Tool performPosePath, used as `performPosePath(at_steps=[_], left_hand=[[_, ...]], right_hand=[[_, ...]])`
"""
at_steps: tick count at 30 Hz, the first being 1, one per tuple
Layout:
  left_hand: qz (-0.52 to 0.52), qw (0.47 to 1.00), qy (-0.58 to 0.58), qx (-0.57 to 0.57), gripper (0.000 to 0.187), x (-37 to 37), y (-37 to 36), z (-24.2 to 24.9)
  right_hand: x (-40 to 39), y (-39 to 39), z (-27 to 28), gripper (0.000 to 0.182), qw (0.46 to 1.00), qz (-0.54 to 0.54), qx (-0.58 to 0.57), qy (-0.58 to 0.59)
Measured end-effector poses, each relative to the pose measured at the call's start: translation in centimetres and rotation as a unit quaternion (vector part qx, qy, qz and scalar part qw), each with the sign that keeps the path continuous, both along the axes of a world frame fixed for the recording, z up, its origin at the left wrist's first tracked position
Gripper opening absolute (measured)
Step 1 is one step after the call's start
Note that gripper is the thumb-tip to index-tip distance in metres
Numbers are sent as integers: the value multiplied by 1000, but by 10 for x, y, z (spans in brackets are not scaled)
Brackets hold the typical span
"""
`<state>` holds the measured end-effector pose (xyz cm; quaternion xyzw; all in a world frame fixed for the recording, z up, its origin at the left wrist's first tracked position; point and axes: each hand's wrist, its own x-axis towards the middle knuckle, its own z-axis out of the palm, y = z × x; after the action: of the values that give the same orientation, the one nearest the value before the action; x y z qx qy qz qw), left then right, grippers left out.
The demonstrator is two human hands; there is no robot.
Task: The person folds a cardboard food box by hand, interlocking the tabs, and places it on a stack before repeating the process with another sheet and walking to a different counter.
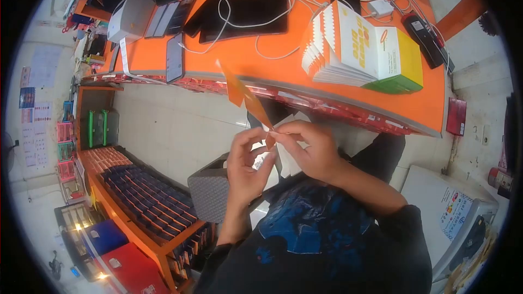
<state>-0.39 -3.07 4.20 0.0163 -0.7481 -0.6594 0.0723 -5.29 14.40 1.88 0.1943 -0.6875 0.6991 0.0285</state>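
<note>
Pinching an orange sheet (249, 100) with both hands

You hold the sheet near the center of the frame, in front of your body and just below the front edge of the orange table (218, 68). It looks thin and folded, and it slants from your fingertips toward the upper left, its narrow tip overlapping the table's edge in the view. A small orange flap shows between your hands.

Your left hand (248, 169) is palm-up, its fingers curled and its thumb raised toward the sheet's lower end. Your right hand (313, 149) comes in from the right, thumb and index finger closed on that same end. Exactly where the left fingertips press, you cannot tell, as they overlap the sheet.

Above your hands, at the top of the frame, white cables (256, 24) trail over a black tablet (272, 13). To the upper right on the table stands a yellow, green and white carton (400, 60), beside zigzag-edged folded paper (332, 68). A phone (175, 57) lies near the table's front edge at upper left. Left of your left hand sits a gray textured box (210, 191), and farther lower left a shelf (158, 239) holds rows of dark packets (150, 196).
</note>
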Motion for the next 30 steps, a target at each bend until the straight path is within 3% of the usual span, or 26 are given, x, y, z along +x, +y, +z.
performPosePath(at_steps=[2,3,4,7,16,30], left_hand=[[-10,1000,-11,-21,38,2,-18,-19],[-21,999,-21,-42,33,1,-20,-21],[1,999,-24,26,23,2,-18,-22],[9,993,-34,111,22,-5,-10,-9],[25,986,3,164,19,-8,-6,-30],[24,988,18,152,21,-8,-1,-31]], right_hand=[[-1,2,2,20,998,9,-38,-51],[-5,5,4,19,1000,-2,6,30],[-8,7,6,19,992,-12,49,111],[-12,11,13,18,980,0,94,176],[-6,4,16,16,988,-38,82,123],[-1,-3,11,12,994,-74,38,71]])
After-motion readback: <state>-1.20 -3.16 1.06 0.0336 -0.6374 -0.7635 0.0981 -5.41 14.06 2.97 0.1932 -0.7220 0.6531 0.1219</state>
